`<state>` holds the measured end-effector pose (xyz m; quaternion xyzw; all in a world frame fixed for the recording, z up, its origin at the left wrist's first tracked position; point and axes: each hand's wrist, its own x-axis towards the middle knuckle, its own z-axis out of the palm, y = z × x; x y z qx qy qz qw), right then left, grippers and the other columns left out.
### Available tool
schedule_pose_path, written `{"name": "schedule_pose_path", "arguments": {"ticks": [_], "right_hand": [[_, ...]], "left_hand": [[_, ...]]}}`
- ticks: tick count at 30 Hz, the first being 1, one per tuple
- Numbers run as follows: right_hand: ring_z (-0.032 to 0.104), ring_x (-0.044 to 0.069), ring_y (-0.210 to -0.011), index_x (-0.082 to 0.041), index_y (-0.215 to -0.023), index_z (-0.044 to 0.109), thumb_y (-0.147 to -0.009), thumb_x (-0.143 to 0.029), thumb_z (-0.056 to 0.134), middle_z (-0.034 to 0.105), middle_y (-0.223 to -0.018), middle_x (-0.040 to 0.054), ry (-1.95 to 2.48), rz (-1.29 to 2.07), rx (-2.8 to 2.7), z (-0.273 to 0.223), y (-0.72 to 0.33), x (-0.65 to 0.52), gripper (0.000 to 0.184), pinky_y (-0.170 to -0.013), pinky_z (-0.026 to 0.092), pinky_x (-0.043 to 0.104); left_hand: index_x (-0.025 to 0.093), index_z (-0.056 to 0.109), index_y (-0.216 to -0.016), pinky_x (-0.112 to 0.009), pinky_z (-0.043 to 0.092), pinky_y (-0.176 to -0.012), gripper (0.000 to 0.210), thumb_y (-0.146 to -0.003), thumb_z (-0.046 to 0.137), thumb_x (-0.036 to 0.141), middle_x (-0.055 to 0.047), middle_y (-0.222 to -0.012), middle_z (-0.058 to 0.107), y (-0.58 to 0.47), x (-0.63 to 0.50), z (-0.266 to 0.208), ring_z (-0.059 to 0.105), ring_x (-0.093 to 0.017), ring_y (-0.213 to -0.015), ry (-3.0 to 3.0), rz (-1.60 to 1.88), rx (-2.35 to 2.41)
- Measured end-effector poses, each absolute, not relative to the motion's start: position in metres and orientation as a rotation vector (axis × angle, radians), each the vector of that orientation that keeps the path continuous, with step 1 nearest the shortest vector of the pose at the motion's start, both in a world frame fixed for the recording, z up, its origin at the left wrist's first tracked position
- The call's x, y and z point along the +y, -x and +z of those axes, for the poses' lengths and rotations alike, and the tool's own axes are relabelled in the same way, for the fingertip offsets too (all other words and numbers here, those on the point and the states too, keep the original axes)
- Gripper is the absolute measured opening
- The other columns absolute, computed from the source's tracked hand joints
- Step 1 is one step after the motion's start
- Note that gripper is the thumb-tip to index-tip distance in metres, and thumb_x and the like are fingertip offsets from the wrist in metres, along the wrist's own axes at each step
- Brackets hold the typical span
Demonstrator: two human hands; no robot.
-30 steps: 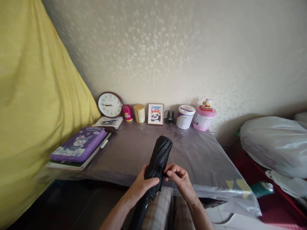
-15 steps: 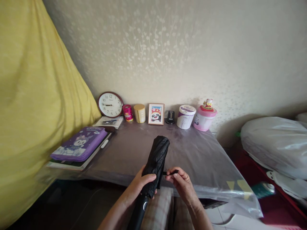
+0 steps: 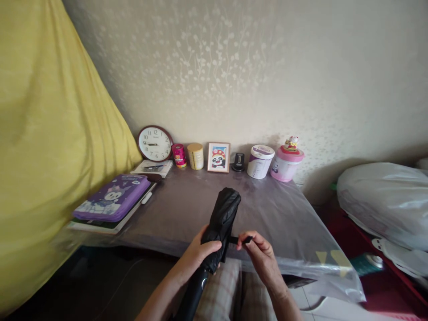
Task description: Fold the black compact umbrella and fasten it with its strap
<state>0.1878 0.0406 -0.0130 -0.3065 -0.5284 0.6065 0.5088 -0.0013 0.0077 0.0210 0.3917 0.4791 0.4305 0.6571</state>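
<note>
A folded black umbrella [image 3: 224, 211] slants up over the front edge of the table, its handle pointing down toward me. My left hand [image 3: 204, 249] wraps around the lower part of the furled canopy, thumb across the top. Beside it, my right hand [image 3: 259, 252] pinches the end of a short black strap [image 3: 235, 240] that stretches sideways from the canopy. The fingers of my left hand behind the umbrella are mostly hidden.
Along the wall stand a round clock [image 3: 155, 143], a pink tin [image 3: 179, 155], a yellow-lidded can [image 3: 195, 156], a framed panda picture [image 3: 218, 158] and two tubs. A purple case [image 3: 112, 198] lies on books at left. A plastic sheet covers the table [image 3: 277, 214].
My right hand has drawn the strap slightly right, and more of it shows between canopy and fingers. The umbrella has shifted a little to the right, still in my left hand.
</note>
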Motion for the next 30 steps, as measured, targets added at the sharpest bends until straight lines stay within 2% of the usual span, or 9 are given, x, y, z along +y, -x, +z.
{"name": "schedule_pose_path", "arguments": {"ticks": [5,9,14,17,23,30], "right_hand": [[0.053,0.014,-0.069,-0.021,-0.081,0.065,-0.083,-0.035,0.054,0.059,-0.081,0.0028,0.775,1.349,-1.467,0.005,-0.18,0.046,0.018,-0.069,0.043,0.027],[0.054,0.016,-0.077,-0.023,-0.084,0.065,-0.083,-0.035,0.054,0.058,-0.093,0.0048,0.726,1.317,-1.519,0.0,-0.177,0.047,0.016,-0.065,0.045,0.026],[0.055,0.013,-0.068,-0.023,-0.086,0.065,-0.084,-0.036,0.054,0.061,-0.08,0.0015,0.812,1.353,-1.561,-0.006,-0.175,0.047,0.018,-0.068,0.046,0.026],[0.056,0.014,-0.07,-0.022,-0.086,0.066,-0.084,-0.035,0.053,0.06,-0.082,0.0021,0.842,1.293,-1.603,-0.008,-0.17,0.048,0.018,-0.067,0.047,0.025],[0.055,0.014,-0.072,-0.024,-0.086,0.068,-0.084,-0.03,0.054,0.057,-0.083,0.0043,0.797,1.122,-1.704,-0.008,-0.165,0.051,0.016,-0.062,0.049,0.024],[0.055,0.013,-0.065,-0.024,-0.088,0.067,-0.081,-0.03,0.058,0.057,-0.082,0.0028,0.812,1.159,-1.651,-0.017,-0.163,0.053,0.012,-0.059,0.049,0.025]], "left_hand": [[0.023,0.044,-0.117,-0.021,0.043,-0.045,0.047,-0.072,0.058,0.026,0.004,-0.069,0.056,-0.006,0.009,0.022,0.054,-0.011,-0.05,-0.989,0.945,1.176],[0.021,0.05,-0.111,-0.02,0.04,-0.051,0.041,-0.071,0.057,0.02,0.005,-0.072,0.054,-0.006,0.008,0.019,0.05,-0.01,-0.056,-1.12,0.976,1.208],[0.02,0.051,-0.11,-0.023,0.041,-0.065,0.041,-0.069,0.056,0.017,0.0,-0.086,0.06,-0.006,0.007,0.019,0.055,-0.014,-0.072,-1.226,1.01,1.29],[0.02,0.049,-0.115,-0.025,0.041,-0.072,0.046,-0.07,0.057,0.016,-0.001,-0.091,0.063,-0.006,0.007,0.02,0.056,-0.017,-0.081,-1.267,1.006,1.342],[0.019,0.047,-0.118,-0.025,0.041,-0.071,0.049,-0.07,0.056,0.017,-0.003,-0.093,0.063,-0.005,0.006,0.018,0.057,-0.018,-0.081,-1.263,1.014,1.376],[0.019,0.048,-0.117,-0.024,0.04,-0.063,0.048,-0.069,0.056,0.018,-0.001,-0.085,0.062,-0.007,0.006,0.017,0.055,-0.015,-0.07,-1.269,0.995,1.385]]}}
